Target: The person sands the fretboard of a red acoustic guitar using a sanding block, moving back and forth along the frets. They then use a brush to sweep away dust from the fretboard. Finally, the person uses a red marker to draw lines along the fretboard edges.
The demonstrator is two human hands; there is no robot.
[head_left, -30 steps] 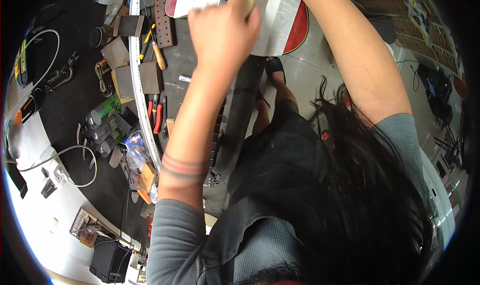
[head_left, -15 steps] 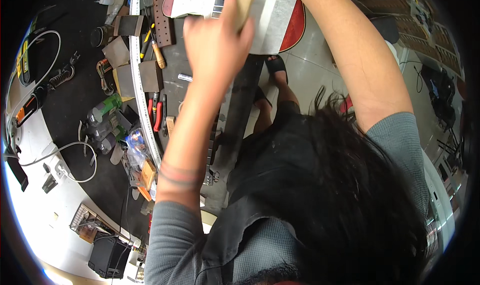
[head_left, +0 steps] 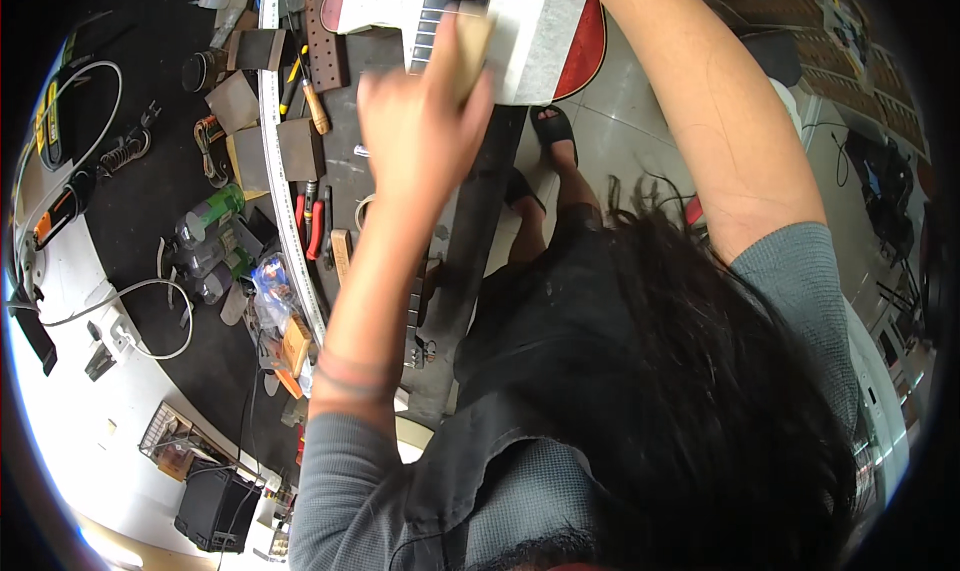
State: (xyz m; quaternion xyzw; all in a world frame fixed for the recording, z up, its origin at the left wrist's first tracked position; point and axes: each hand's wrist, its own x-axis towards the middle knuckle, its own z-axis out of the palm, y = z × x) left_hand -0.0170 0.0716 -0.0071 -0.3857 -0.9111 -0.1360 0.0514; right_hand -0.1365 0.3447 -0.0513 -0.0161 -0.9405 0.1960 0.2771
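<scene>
A red guitar [head_left: 585, 63] lies at the top of the view, its body largely covered with white masking sheet and tape [head_left: 540, 46]. Frets show on its dark fretboard [head_left: 428, 39], which runs out from the body under my left hand [head_left: 415, 136]. That hand is closed around a pale tan block [head_left: 472, 51] and holds it over the fretboard; motion blurs the fingers. Whether the block touches the frets cannot be made out. My right forearm [head_left: 690, 61] reaches across to the guitar body's far side, and its hand is beyond the upper edge.
Left of the guitar, the dark bench [head_left: 350, 121] carries a long steel ruler [head_left: 270, 131], a wooden-handled tool [head_left: 316, 109], red-handled pliers [head_left: 316, 233], dark blocks [head_left: 300, 151] and plastic bottles [head_left: 215, 241]. A white cable [head_left: 190, 316] loops farther left.
My left hand has drawn back toward me with the block, uncovering more of the frets. The right arm stays nearly where it was.
</scene>
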